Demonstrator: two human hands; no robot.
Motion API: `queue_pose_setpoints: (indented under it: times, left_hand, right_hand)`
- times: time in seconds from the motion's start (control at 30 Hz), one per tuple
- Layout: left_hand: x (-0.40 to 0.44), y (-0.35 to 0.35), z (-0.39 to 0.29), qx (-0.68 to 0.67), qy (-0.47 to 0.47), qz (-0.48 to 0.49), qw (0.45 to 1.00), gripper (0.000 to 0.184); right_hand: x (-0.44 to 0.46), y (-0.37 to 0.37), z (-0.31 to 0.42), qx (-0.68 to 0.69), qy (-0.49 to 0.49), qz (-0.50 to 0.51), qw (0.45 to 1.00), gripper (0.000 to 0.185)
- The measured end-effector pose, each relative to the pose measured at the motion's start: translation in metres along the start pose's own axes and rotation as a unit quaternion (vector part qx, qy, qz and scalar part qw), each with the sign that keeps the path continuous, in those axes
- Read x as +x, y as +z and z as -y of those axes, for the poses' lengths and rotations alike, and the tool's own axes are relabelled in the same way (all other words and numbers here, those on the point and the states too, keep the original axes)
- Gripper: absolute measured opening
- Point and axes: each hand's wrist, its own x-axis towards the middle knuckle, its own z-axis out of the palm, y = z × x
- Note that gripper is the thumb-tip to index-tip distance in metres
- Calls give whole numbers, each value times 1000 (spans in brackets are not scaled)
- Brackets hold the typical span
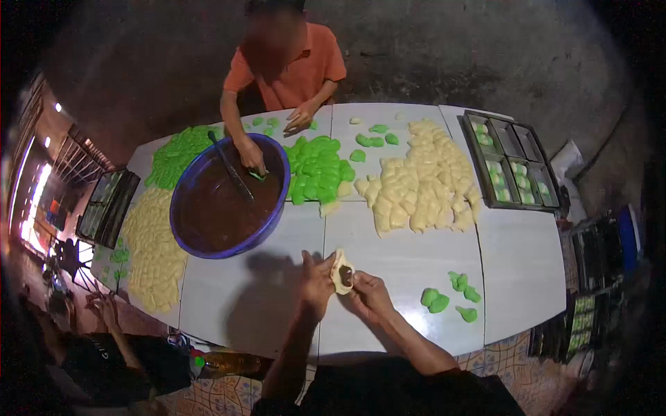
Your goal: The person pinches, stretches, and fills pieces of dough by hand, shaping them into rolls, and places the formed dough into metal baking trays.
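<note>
Between my two hands, above the white table (263,305), is a flattened piece of pale dough (337,259) with dark brown filling (346,275) in its middle. My left hand (318,283) grips its left edge, the thumb raised. The fingers of my right hand (370,295) pinch its right edge. Up and to the left stands a blue basin (272,225) of brown filling with a long utensil (232,170) in it. Pale dough pieces (423,180) lie beyond my hands, and a few green pieces (435,300) lie to the right.
Across the table a person in an orange shirt (295,76) reaches into the basin. Green dough (319,170) lies beside it, more pale dough (152,249) at left. A black tray (510,163) with green-and-white pieces stands at far right. Another person's arms (107,312) show at lower left.
</note>
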Motion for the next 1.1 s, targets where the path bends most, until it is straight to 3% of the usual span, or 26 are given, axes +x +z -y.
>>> queue_pose_setpoints:
  times: [0.07, 0.1, 0.13, 0.17, 0.2, 0.27, 0.3, 0.33, 0.4, 0.43, 0.5, 0.6, 0.7, 0.73, 0.8, 0.83, 0.87, 0.9, 0.93, 0.97, 1.0, 1.03, 1.1]
  left_hand:
    - [-20, 24, 25, 9, 42, -142, 989, 83]
    - [-29, 31, 30, -11, 20, -137, 990, 71]
    - [-35, 37, 36, -33, 0, -130, 991, 61]
    - [-40, 32, 49, -6, 17, -101, 995, 51]
    - [-44, 28, 63, 20, 36, -72, 997, 45]
    - [-54, 36, 79, 208, 115, -55, 970, 41]
    - [-55, 33, 88, 224, 128, -54, 965, 40]
    - [-58, 33, 95, 239, 147, -41, 959, 38]
    - [-65, 39, 100, 266, 183, -12, 946, 34]
    - [-70, 43, 100, 239, 89, -53, 966, 25]
    - [-74, 47, 110, 208, 82, -60, 973, 23]
    - [-80, 58, 122, 160, 58, -94, 981, 22]
    - [-82, 67, 129, 149, 8, -113, 982, 20]
    - [-80, 57, 141, 233, 61, -97, 966, 20]
    - [-75, 38, 161, 392, 168, -64, 902, 21]
    - [-77, 42, 161, 369, 269, -52, 888, 31]
    - [-78, 45, 159, 317, 253, -30, 913, 37]
    - [-81, 45, 157, 264, 237, -10, 935, 43]
    - [-83, 45, 154, 174, 211, 28, 961, 50]
    - [-86, 46, 150, 83, 180, 61, 978, 57]
    - [-86, 42, 153, 125, 218, -6, 968, 57]
    - [-85, 36, 158, 167, 254, -74, 950, 57]
    - [-87, 37, 160, 216, 267, -183, 921, 53]
  right_hand:
    - [-26, 30, 23, -93, -19, -169, 981, 17]
    - [-40, 36, 26, -286, -125, -149, 938, 19]
    - [-51, 39, 31, -467, -223, -121, 847, 22]
    - [-60, 39, 34, -626, -306, -89, 712, 26]
    - [-68, 32, 36, -643, -323, -41, 693, 28]
    - [-78, 19, 45, -670, -357, 53, 649, 34]
    - [-84, 18, 51, -639, -361, 67, 676, 32]
    - [-91, 20, 56, -569, -317, 56, 757, 33]
    - [-97, 20, 59, -432, -293, -21, 853, 28]
    - [-102, 21, 64, -426, -277, -16, 861, 26]
    - [-115, 26, 73, -413, -243, -2, 878, 22]
    - [-137, 24, 58, -554, -272, 12, 787, 18]
    - [-148, 18, 56, -496, -147, -103, 850, 26]
    - [-151, 18, 57, -468, -97, -143, 867, 29]
    - [-150, 0, 48, -486, -122, -129, 856, 46]
    - [-148, -12, 43, -479, -121, -110, 863, 49]
    - [-146, -15, 45, -472, -119, -89, 869, 53]
    - [-141, -22, 55, -320, 118, 9, 940, 60]
    - [-146, -24, 60, -269, 220, 43, 937, 53]
    - [-140, -35, 50, -321, 148, 58, 934, 50]
    - [-133, -44, 39, -369, 75, 71, 924, 48]
    - [-126, -51, 27, -474, -55, 26, 878, 47]
    - [-116, -66, 20, -551, -128, -51, 823, 50]
